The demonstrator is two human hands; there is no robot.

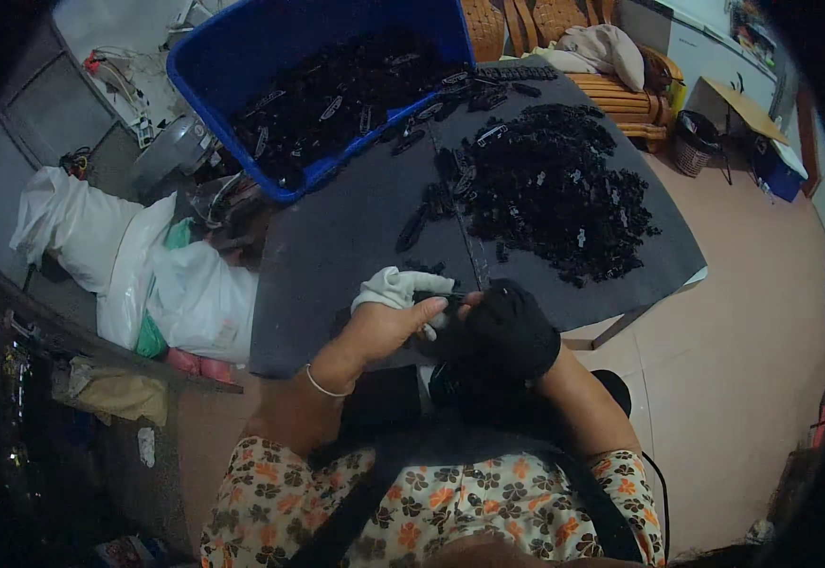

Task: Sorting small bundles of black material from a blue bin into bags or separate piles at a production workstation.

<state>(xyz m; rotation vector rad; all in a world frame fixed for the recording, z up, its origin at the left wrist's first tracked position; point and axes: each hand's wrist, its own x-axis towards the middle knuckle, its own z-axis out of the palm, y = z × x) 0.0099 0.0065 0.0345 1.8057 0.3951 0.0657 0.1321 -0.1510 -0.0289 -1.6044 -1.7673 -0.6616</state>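
My left hand, with white cloth wrapped over its fingers, and my right hand, in a black glove, meet at the near edge of the dark grey table. Together they pinch a small black part, mostly hidden between the fingers. A big heap of small black parts lies on the table just beyond my right hand. A short row of black parts lies ahead of my left hand. A blue plastic tub with more black parts stands at the table's far left.
White plastic sacks are piled on the floor at the left. Wooden chairs with a pale cloth stand behind the table. A woven basket and a cardboard sheet stand at the far right on the tan floor.
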